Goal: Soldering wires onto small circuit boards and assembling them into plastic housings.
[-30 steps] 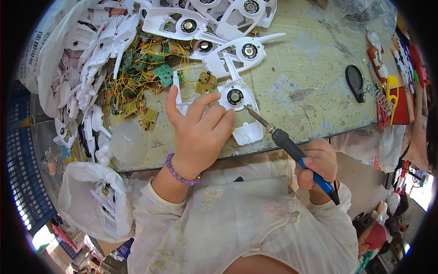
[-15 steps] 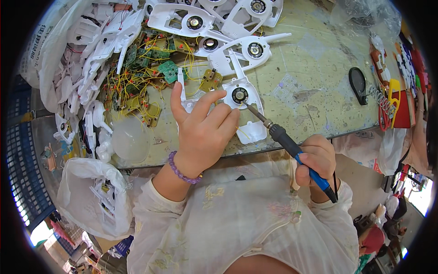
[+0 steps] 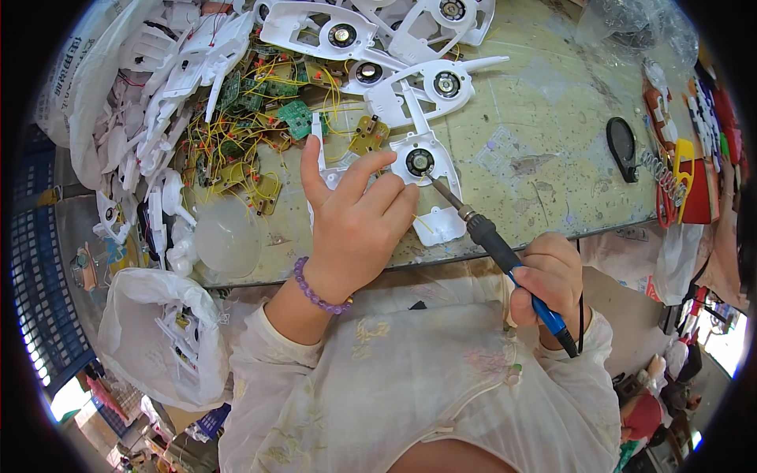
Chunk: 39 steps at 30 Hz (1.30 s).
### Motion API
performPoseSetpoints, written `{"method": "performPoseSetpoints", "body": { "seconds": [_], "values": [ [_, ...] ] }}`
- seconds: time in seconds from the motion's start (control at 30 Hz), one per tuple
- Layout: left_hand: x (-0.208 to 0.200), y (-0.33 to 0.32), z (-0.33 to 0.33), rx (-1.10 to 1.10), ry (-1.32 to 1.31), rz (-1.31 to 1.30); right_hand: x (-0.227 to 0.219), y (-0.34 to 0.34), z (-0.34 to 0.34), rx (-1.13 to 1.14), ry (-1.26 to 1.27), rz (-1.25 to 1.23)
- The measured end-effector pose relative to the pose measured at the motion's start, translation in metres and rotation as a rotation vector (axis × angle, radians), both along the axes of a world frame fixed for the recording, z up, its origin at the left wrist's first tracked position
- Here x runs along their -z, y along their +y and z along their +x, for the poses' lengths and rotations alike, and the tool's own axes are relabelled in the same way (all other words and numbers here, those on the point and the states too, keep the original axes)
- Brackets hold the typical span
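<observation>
My right hand (image 3: pixel 548 280) is closed round the blue handle of a soldering iron (image 3: pixel 493 240). The iron's tip meets the lower right edge of a small round black speaker (image 3: pixel 419 162). That speaker sits in a white plastic shell (image 3: pixel 445 169) with a long narrow arm, lying near the table's front edge. My left hand (image 3: pixel 359 217) is at the shell's left side, one finger raised and the others bent toward the speaker. A thin yellow wire (image 3: pixel 423 225) comes out beside its pinched fingertips; the thumb is hidden.
Circuit boards with yellow wires (image 3: pixel 244 118) are heaped at left. White shells with speakers (image 3: pixel 343 35) lie behind, and a plastic bag (image 3: pixel 87 102) of white parts stands far left. Yellow-handled cutters (image 3: pixel 682 181) and a black oval piece (image 3: pixel 621 150) lie at right.
The whole view has shifted slightly. Both hands hold nearly the same pose, and the iron's tip stays at the speaker's edge.
</observation>
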State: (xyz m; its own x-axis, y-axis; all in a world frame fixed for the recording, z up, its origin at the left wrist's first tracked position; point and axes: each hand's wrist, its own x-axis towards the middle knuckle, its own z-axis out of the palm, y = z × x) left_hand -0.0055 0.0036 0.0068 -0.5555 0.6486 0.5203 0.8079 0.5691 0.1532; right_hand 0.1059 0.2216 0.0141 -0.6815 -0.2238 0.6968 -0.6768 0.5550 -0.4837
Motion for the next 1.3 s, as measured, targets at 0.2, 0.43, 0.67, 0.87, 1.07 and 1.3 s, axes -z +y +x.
{"method": "performPoseSetpoints", "body": {
  "seconds": [0.2, 0.43, 0.67, 0.87, 1.07, 1.3],
  "values": [
    [0.000, 0.000, 0.000, 0.002, 0.001, -0.004, -0.001, -0.001, -0.001, 0.007, 0.001, -0.008],
    [0.000, 0.000, 0.000, 0.001, 0.005, -0.006, 0.007, 0.003, 0.006, 0.000, 0.028, -0.009],
    [0.000, 0.000, 0.000, -0.005, 0.006, 0.004, 0.008, 0.004, 0.018, 0.118, 0.015, -0.048],
    [-0.002, 0.000, -0.001, -0.007, 0.013, 0.009, 0.014, 0.002, 0.021, 0.169, 0.056, -0.104],
    [-0.012, -0.003, -0.002, 0.001, -0.078, 0.025, 0.016, 0.002, 0.022, 0.206, 0.077, -0.159],
    [-0.016, -0.014, -0.011, 0.041, -0.168, 0.030, 0.016, 0.010, 0.024, 0.189, 0.039, -0.197]
  ]
}}
